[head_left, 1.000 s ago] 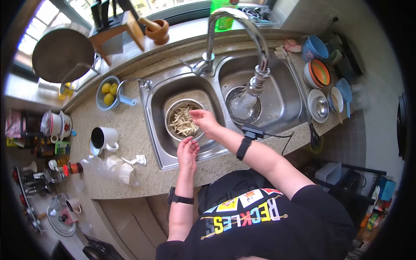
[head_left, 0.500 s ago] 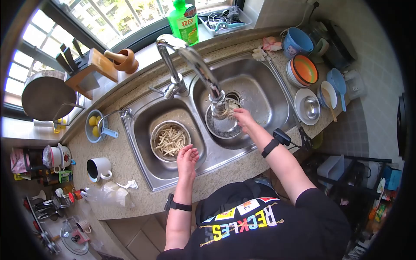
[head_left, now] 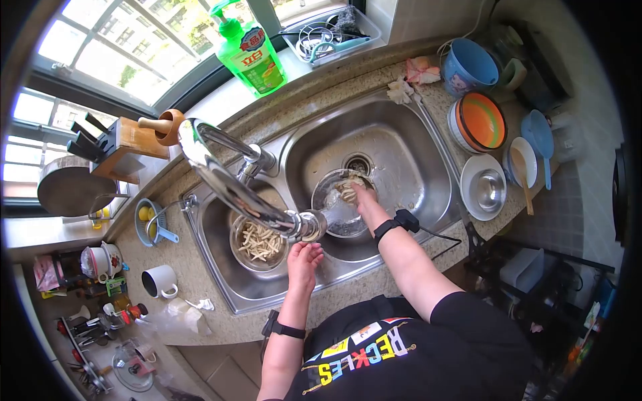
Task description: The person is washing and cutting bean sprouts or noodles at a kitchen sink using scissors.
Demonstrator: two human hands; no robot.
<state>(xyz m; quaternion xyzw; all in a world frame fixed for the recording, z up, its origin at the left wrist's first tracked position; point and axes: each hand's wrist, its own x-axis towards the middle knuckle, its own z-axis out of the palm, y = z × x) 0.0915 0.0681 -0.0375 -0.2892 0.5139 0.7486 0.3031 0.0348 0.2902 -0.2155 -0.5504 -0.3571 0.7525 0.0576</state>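
Observation:
My right hand (head_left: pixel 363 202) reaches into a metal bowl (head_left: pixel 319 217) of water in the right sink basin. Its fingers close on a clump of pale, finger-like food pieces (head_left: pixel 346 190), partly hidden by splashing water. My left hand (head_left: pixel 305 262) is raised just below the tap's spout (head_left: pixel 309 226), over the near part of the divider. Its fingers are loosely bent and apart, with nothing visible in them. A second metal bowl (head_left: pixel 235 248) full of similar pale strips (head_left: pixel 262 240) stands in the left basin, partly behind the tap.
The curved tap (head_left: pixel 224 177) arches across the left basin. Stacked bowls (head_left: pixel 483 120), a white plate (head_left: pixel 470 194) and a blue basin (head_left: pixel 468 65) line the right counter. To the left are a mug (head_left: pixel 159 281), a blue strainer (head_left: pixel 148 224) and a knife block (head_left: pixel 134 147). Green detergent (head_left: pixel 251 60) stands behind.
The tap's spout has swung left from above the right bowl to the divider. My left hand has come up beside the spout, and my right hand has moved further into the bowl. The view has shifted.

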